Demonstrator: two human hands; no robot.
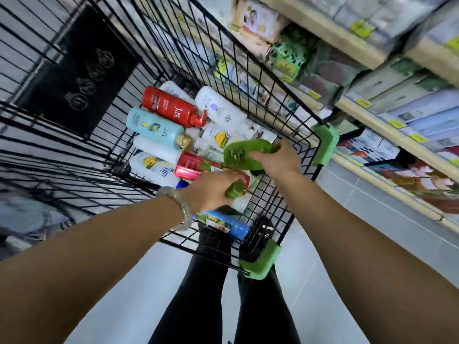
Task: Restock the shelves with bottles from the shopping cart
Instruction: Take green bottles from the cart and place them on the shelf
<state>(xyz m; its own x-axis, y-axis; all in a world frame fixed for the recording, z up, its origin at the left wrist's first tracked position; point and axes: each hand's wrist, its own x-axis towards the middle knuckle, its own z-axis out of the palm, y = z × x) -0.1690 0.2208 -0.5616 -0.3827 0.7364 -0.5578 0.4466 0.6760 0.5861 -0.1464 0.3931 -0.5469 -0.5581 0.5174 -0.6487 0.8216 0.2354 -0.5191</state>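
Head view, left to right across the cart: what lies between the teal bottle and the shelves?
Teal bottle → white bottle with purple flower → right hand gripping green bottle → green cart corner → shelves.

Black wire shopping cart [325, 145], bottles [171, 109] lying heaped inside, red, teal, green bottle [238, 155] topmost, stocked shelves [330, 31] alongside

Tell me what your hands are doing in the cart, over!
Left hand grips smaller green bottle. Right hand grips big green bottle. Both inside cart, other bottles piled around.
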